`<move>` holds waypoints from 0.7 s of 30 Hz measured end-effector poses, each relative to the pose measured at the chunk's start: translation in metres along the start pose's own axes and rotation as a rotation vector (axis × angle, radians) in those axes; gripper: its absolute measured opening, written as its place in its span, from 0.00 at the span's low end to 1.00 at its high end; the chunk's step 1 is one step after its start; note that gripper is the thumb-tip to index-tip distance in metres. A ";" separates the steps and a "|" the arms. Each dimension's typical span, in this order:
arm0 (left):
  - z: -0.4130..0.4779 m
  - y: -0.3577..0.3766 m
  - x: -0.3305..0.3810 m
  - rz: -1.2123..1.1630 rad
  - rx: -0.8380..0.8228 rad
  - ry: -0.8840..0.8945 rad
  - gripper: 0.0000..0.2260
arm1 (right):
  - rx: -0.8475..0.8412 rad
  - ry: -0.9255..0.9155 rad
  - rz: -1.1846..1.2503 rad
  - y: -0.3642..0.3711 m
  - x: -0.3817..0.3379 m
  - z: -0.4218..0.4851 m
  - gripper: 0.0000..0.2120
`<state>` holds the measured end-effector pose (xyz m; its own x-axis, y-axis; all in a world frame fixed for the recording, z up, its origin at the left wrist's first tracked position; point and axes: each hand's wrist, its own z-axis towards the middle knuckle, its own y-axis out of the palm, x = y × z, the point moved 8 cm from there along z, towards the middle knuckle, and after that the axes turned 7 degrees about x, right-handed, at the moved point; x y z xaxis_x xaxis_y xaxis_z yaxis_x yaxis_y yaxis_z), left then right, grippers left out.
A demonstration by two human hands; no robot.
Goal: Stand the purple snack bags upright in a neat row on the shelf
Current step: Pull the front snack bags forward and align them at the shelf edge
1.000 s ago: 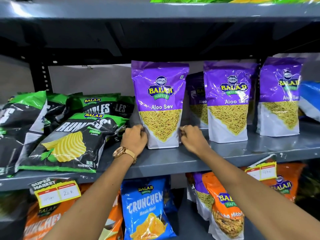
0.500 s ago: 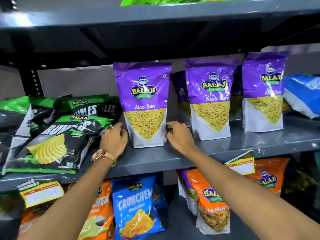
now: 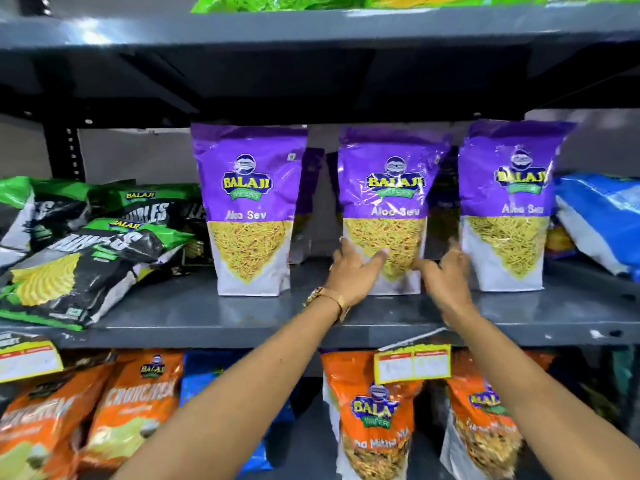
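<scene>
1. The left hand (image 3: 353, 268) is spread open, its fingers lying against the lower left front of the middle purple bag (image 3: 384, 216); a gold watch (image 3: 325, 299) sits on that wrist.
2. The right hand (image 3: 446, 271) is open too, fingers splayed at the same bag's lower right edge, in the gap before the right purple bag (image 3: 509, 206). Both hands are blurred, so I cannot tell whether either one presses the pouch.
3. Three purple bags stand upright along the front of the grey metal shelf (image 3: 207, 317), the left purple bag (image 3: 249, 209) a little apart from the other two. Each reads "BALAJI WAFERS" and "Aloo Sev". More purple pouches show dimly behind the gaps.
4. Toward the shelf's left end lie black-and-green chip bags (image 3: 79, 268), tipped flat, with "BALAJI" legible. At the right end a blue bag (image 3: 602, 223) leans.
5. A yellow price tag (image 3: 412, 363) hangs from the shelf's front edge; its writing is unreadable.
6. On the shelf below stand orange bags (image 3: 374, 414) marked "BALAJI WAFERS".
7. A dark upper shelf (image 3: 311, 29) overhangs everything, against a pale wall.
</scene>
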<state>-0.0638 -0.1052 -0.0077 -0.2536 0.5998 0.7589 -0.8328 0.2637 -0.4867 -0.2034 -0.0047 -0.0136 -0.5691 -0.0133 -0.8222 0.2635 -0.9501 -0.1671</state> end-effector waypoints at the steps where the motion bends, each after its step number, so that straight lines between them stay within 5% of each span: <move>1: 0.001 0.009 0.001 -0.017 0.008 -0.031 0.42 | -0.098 0.116 0.061 0.003 0.011 0.001 0.35; 7: 0.000 0.013 -0.018 -0.037 0.118 -0.074 0.37 | -0.404 0.111 0.072 0.032 0.014 -0.003 0.24; 13: -0.001 -0.002 -0.026 -0.094 0.297 -0.047 0.25 | -0.460 0.015 0.086 0.034 0.016 -0.006 0.23; 21: -0.013 -0.011 -0.013 -0.034 0.420 0.006 0.30 | -0.370 0.024 0.113 0.023 0.017 -0.005 0.33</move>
<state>-0.0448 -0.1060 -0.0177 -0.2204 0.6004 0.7687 -0.9693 -0.0468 -0.2413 -0.2033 -0.0249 -0.0340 -0.5032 -0.1002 -0.8583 0.5890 -0.7665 -0.2559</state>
